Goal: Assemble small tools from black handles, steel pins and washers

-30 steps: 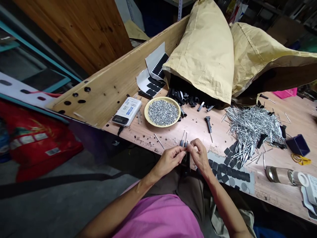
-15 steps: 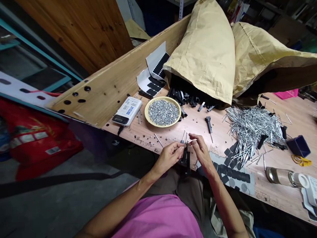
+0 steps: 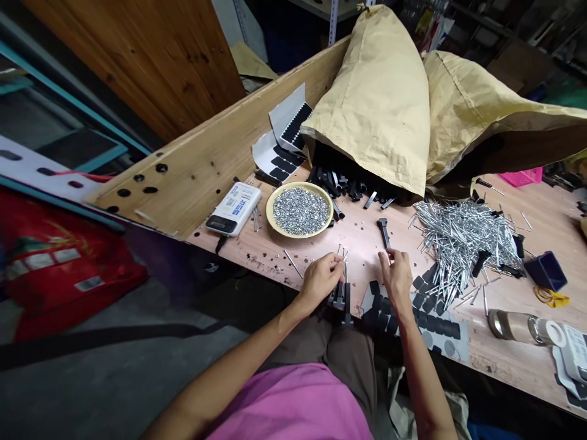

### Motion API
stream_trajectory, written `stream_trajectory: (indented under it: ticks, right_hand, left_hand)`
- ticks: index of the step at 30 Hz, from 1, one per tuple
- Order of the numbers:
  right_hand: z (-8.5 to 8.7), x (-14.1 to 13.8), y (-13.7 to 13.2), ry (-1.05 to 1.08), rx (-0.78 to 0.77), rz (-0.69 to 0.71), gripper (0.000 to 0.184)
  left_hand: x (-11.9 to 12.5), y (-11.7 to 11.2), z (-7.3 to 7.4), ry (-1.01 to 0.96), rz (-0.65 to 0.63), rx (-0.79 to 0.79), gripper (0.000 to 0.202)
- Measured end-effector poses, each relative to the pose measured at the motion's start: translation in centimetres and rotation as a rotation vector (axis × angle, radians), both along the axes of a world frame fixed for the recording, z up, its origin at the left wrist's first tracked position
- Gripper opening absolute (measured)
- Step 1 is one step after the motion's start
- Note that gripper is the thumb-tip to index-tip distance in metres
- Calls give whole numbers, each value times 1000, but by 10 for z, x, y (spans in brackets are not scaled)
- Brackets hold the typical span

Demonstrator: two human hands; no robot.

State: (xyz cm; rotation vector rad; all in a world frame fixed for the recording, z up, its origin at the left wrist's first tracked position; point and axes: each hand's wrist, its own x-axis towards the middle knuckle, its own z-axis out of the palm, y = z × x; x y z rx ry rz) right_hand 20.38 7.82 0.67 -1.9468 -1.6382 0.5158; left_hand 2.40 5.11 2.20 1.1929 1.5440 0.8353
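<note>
My left hand [image 3: 322, 275] is closed, thumb and fingertips pinched together beside black plastic parts [image 3: 338, 296] at the table's front edge. Thin metal screws stick up from these parts. Whatever is in the pinch is hidden. My right hand [image 3: 397, 273] has its thumb and fingers around the near, screw end of a separate black plastic part [image 3: 383, 232] lying on the table. Behind the left hand stands a cream plate [image 3: 269, 218] heaped with small metal nuts or washers.
A large pile of long screws [image 3: 465, 244] lies to the right, near a dark blue box [image 3: 545, 271] and a glass bottle [image 3: 516, 326]. Two paper sacks [image 3: 371, 104] stand at the back. A white device [image 3: 235, 209] sits left. Black adhesive pads [image 3: 440, 325] lie in front.
My right hand has left the parts by my left hand and moved right to the lone black part. My left hand stays near the front parts, its fingers more curled.
</note>
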Motion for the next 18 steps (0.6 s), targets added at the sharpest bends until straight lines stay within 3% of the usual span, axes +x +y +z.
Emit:
stream_trajectory:
  ticks: [2,5,9,12,15,18]
  right_hand:
    - [-9,16,4,-230,-50,-49,22]
    - [-21,31,8,-396,-105,-52,20]
    - [-27,38,11,-460,3,23,19]
    - [-23,42,9,-467,126,53,26]
    - [-8,44,-3,-490,291,200,29]
    - [14,41,-22,-484,411,553,26]
  left_hand:
    - [10,11,-3,185,-63,-13,9]
    - [29,25,-8,385,-185,11,11]
    - [43,34,-11,425,-233,-4,13]
    - [44,28,-4,456,-238,27,12]
    - [42,5,10,539,-256,305,22]
    - [39,-26,17,593,-302,684,35]
